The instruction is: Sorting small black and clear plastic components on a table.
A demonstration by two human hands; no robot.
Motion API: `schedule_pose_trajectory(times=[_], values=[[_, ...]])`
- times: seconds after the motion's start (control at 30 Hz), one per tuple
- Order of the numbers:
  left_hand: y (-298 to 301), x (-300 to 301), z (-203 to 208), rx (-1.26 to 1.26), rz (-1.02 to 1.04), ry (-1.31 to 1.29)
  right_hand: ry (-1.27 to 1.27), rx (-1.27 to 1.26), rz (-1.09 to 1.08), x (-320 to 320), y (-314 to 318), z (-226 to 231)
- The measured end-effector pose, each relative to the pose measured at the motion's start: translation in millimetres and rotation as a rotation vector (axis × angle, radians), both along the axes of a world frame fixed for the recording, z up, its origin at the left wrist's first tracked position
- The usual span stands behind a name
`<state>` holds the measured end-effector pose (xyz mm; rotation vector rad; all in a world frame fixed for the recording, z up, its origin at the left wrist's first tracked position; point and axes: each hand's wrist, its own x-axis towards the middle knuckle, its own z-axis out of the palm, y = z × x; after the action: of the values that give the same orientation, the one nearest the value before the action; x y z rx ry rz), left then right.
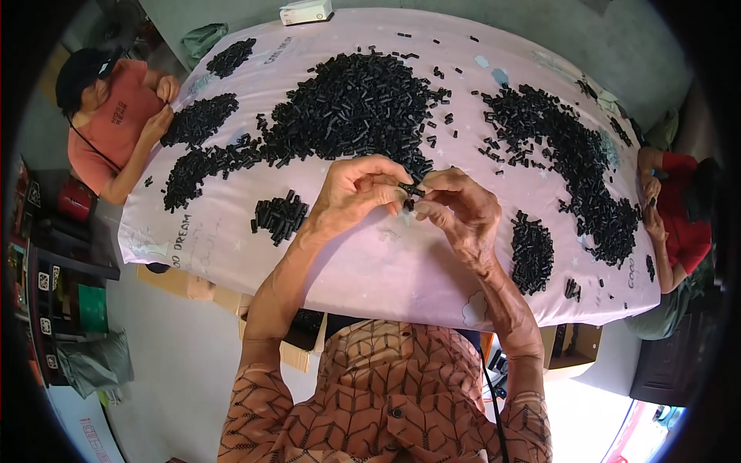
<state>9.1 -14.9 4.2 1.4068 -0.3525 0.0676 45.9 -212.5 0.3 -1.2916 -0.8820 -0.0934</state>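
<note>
Over the near middle of the table, my left hand (363, 189) and my right hand (463, 208) meet fingertip to fingertip. Between them is a small black cylindrical piece (411, 188), pinched by the thumb and fingers of both hands. A second dark bit shows just below it, too small to make out. Beyond my fingers spreads a large heap of similar black pieces (351, 108). A smaller pile (279, 216) lies left of my left forearm, and another pile (532, 253) lies right of my right wrist.
A pale pink printed cloth (370, 285) covers the table. More black pieces (590, 185) spread along the right side. One person (116, 116) works at the left edge, another (679, 216) at the right. A white box (306, 11) stands at the far edge; cardboard boxes (575, 347) sit below.
</note>
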Motion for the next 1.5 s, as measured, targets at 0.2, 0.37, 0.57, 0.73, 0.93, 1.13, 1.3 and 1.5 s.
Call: schedule_pose_trajectory(times=[0.2, 0.37, 0.57, 0.73, 0.93, 1.13, 1.3, 1.5], values=[[-1.7, -2.9, 0.3, 0.054, 0.039, -0.031, 0.164, 0.016, 0.102, 2.7, -1.0, -0.2], [-4.0, -4.4, 2.4, 0.103, 0.067, -0.045, 0.206, -0.038, 0.063, 3.3, -1.7, -2.2], [-6.3, -5.5, 6.9, 0.174, 0.111, -0.198, 0.203, -0.026, 0.068, 1.8, 0.5, -1.1], [-5.6, -3.4, 5.8, 0.318, 0.151, -0.302, 0.209, -0.02, 0.087, 1.9, -1.0, -1.8], [-10.0, -4.8, 3.8, 0.193, 0.145, -0.266, 0.234, -0.01, 0.081, 1.2, -0.3, -1.1], [-9.0, -4.6, 3.5, 0.206, 0.142, -0.207, 0.103, -0.023, 0.015, 0.6, -0.7, -2.0], [-11.1, -3.4, -0.5, 0.176, 0.124, -0.206, 0.123, -0.033, 0.016, 0.3, -2.2, -2.0], [-16.3, -3.3, -2.2, 0.125, 0.134, -0.27, 0.302, 0.059, 0.066, -4.4, -1.8, -0.2]])
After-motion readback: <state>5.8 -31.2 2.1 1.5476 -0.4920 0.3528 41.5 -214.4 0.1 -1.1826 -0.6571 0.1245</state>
